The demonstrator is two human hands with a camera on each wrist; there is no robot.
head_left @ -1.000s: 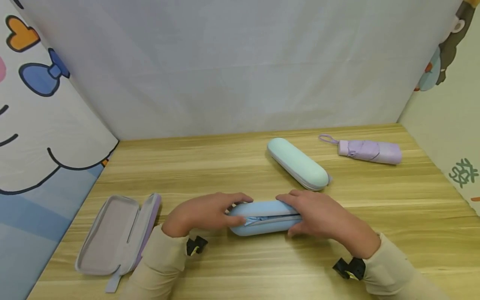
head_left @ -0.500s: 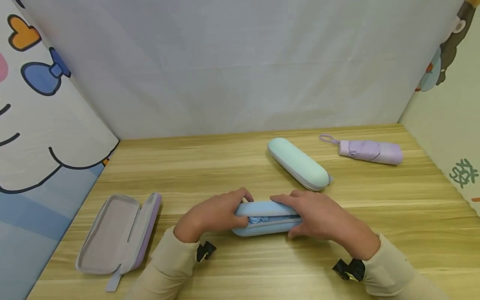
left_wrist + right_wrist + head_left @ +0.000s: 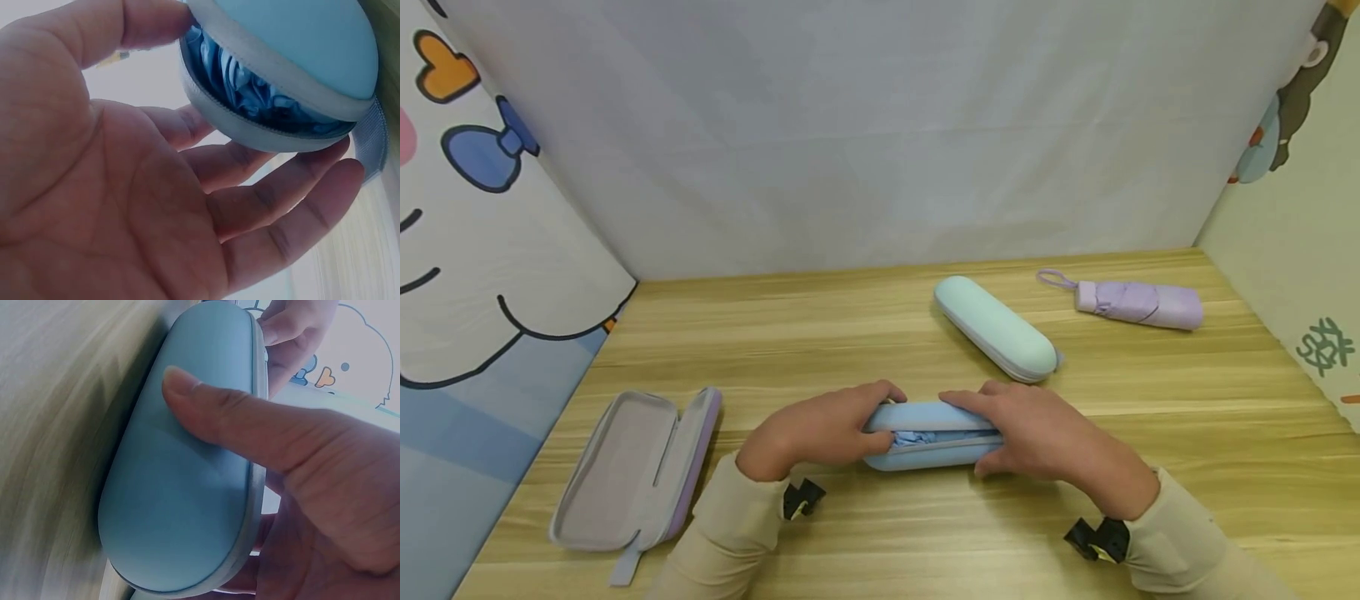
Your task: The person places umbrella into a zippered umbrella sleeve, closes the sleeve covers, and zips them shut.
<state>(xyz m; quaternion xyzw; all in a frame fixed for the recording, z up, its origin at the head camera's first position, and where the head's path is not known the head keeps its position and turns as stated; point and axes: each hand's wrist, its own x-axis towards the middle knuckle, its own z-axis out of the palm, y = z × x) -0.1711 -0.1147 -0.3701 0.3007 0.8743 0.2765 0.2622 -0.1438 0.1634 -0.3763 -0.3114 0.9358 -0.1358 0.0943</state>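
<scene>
A light blue zip case lies lengthwise on the table between both hands, its long mouth parted. Crumpled blue fabric shows inside through the gap. My left hand grips the case's left end, thumb at the gap and fingers round the far side. In the left wrist view a grey fabric tab sticks out at this end. With the right hand I hold the right end, thumb across one blue shell and the other fingers behind it.
An unzipped lilac case with a grey lining lies spread at the left. Beyond the right hand rests a closed mint green zip case. Farther right is a folded lilac umbrella with a wrist loop. A white cloth wall stands behind the table.
My left hand has shifted slightly right and farther over the case's left end. More blue fabric shows in the gap. The right hand keeps its hold almost unchanged.
</scene>
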